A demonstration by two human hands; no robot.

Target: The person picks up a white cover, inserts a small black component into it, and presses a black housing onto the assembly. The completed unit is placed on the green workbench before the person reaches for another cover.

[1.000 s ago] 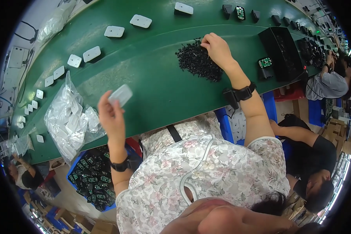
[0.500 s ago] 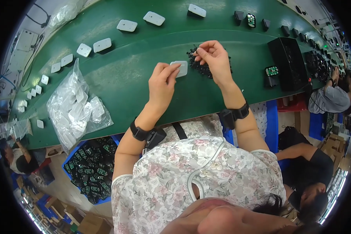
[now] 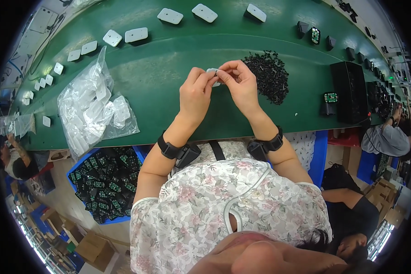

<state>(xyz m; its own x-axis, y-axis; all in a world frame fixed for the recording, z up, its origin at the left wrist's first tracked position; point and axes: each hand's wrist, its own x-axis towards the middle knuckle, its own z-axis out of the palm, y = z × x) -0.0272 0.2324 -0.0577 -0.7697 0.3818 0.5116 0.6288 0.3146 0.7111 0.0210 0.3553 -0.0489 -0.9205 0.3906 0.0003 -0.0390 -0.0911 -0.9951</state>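
My left hand [image 3: 195, 93] is closed, holding a small white plastic cover [image 3: 211, 70] above the table, its fingers hiding most of it. My right hand [image 3: 243, 89] meets it there in a pinch, thumb and index finger against the cover's edge. Something small and dark shows at those fingertips, apparently a small black part, largely covered. Just right of my right hand lies a loose pile of small black parts [image 3: 270, 77] on the green table [image 3: 160, 105].
White covers [image 3: 136, 35] stand in a curved row along the far side. A clear bag of white covers [image 3: 96, 105] lies left. At right are a black box [image 3: 349, 91] and a black housing with green circuit board [image 3: 330, 98]. A blue bin [image 3: 107, 182] of boards sits below the table edge.
My right hand has moved left from the black pile to the white cover, fingers pinched. My left hand has lifted the cover and tilted it. The view has shifted slightly.
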